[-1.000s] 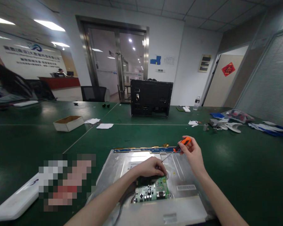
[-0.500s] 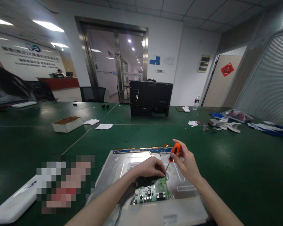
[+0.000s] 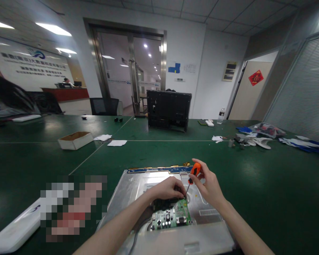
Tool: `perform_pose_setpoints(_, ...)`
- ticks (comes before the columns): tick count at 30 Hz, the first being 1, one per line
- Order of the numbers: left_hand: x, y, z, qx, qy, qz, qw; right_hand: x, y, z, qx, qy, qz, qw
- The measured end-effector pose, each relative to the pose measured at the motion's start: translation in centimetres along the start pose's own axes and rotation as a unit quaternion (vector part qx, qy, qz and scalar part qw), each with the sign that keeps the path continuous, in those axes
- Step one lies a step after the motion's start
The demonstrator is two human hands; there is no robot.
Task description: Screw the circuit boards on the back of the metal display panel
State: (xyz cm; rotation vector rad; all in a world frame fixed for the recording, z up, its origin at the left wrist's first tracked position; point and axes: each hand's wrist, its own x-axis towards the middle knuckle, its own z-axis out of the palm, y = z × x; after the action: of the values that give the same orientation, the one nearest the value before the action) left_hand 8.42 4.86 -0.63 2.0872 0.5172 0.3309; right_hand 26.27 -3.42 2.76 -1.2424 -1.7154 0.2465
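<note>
Over green worktop (image 3: 255,184) in white-walled room (image 3: 186,39), right hand (image 3: 211,187) pinches orange-and-black screwdriver (image 3: 195,170) in closed fingers, tip by green circuit board (image 3: 172,214) on silver metal panel (image 3: 127,191), left hand (image 3: 170,187) curled alongside, hold unclear.

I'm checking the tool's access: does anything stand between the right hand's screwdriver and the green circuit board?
Nothing visible does. From the right hand, the screwdriver slants down to the green circuit board's far right corner. The left hand is right beside the tip; contact is too small to tell.
</note>
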Motion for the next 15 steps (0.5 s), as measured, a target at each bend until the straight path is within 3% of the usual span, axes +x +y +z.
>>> perform_pose_setpoints(7, 0.2, -0.4, 0.1, -0.002, -0.003, 0.009, 1.000, -0.3, 0.3, 0.5, -0.015, 0.025, -0.035, 0.999)
perform_pose_setpoints(15, -0.1, 0.2, 0.2, -0.006, 0.011, 0.004, 1.000, -0.3, -0.9, 0.2, -0.008, -0.004, -0.067, 0.998)
